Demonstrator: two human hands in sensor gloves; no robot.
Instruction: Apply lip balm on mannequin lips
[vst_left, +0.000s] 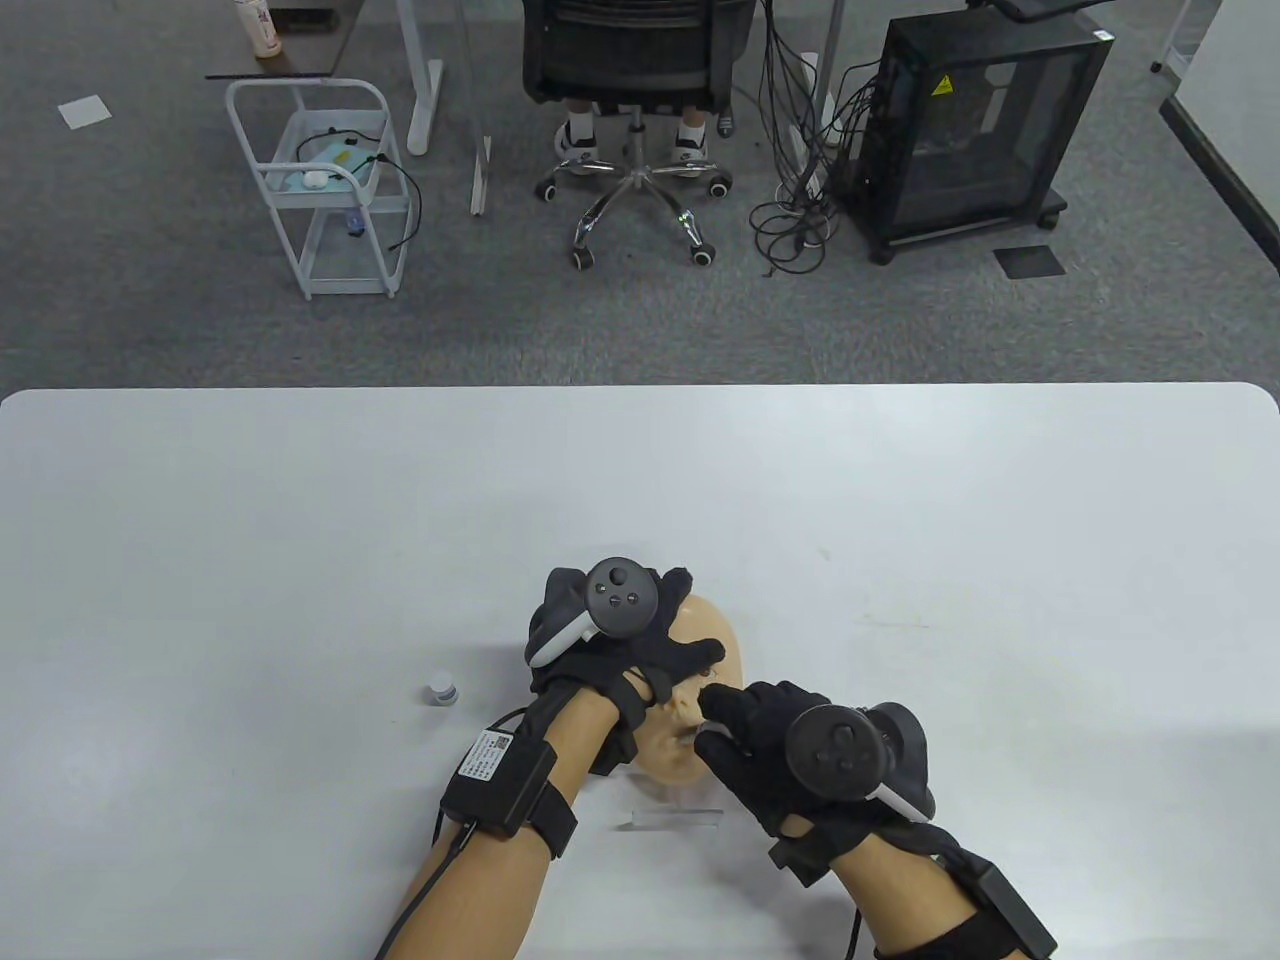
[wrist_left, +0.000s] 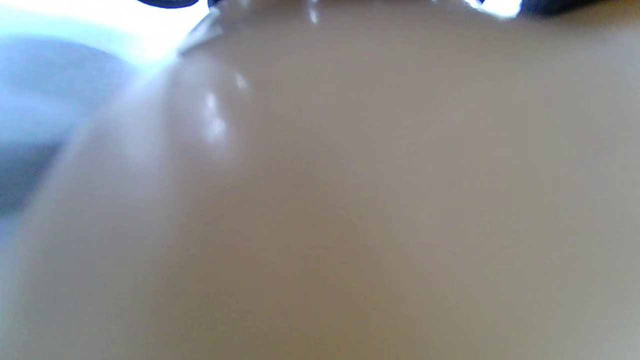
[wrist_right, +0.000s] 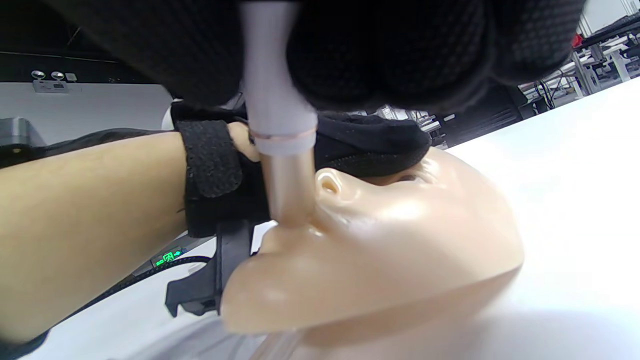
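A tan mannequin face (vst_left: 718, 640) lies face up on the white table (vst_left: 300, 520), on a clear stand (vst_left: 680, 818). My left hand (vst_left: 640, 640) rests over its forehead and eyes and holds it still. My right hand (vst_left: 760, 735) grips a white lip balm tube (wrist_right: 277, 100). Its pale stick (wrist_right: 290, 190) touches the mannequin's lips (wrist_right: 300, 232) in the right wrist view. The left wrist view shows only blurred tan mannequin skin (wrist_left: 350, 200). A small white cap (vst_left: 441, 689) stands on the table to the left of my left hand.
Beyond the table's far edge are an office chair (vst_left: 630, 90), a white wire cart (vst_left: 320, 190) and a black cabinet (vst_left: 970, 130) on grey carpet. The table has bare surface on the left, right and far side.
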